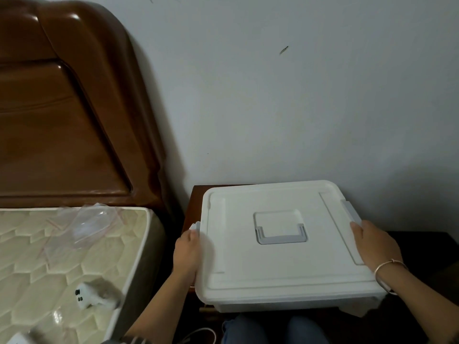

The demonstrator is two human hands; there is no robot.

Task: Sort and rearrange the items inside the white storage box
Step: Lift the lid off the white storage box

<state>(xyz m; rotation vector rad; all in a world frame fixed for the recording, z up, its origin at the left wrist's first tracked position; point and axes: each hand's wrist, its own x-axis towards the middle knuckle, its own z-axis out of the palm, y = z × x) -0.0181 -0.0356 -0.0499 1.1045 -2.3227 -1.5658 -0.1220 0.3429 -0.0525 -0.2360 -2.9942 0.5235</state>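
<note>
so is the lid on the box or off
On. The lid covers the whole box, handle flat, contents hidden.

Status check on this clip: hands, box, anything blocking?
Left hand and right hand grip opposite sides of the white storage box. Lid on, grey handle flat. Nothing on the lid.

White box [285, 266], seemingly grey handle [281, 235]

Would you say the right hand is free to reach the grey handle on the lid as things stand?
Probably yes. The handle lies flat in its recess at the middle of the lid, with nothing on top of it. The right hand rests at the lid's right edge, and only bare lid lies between them.
</note>
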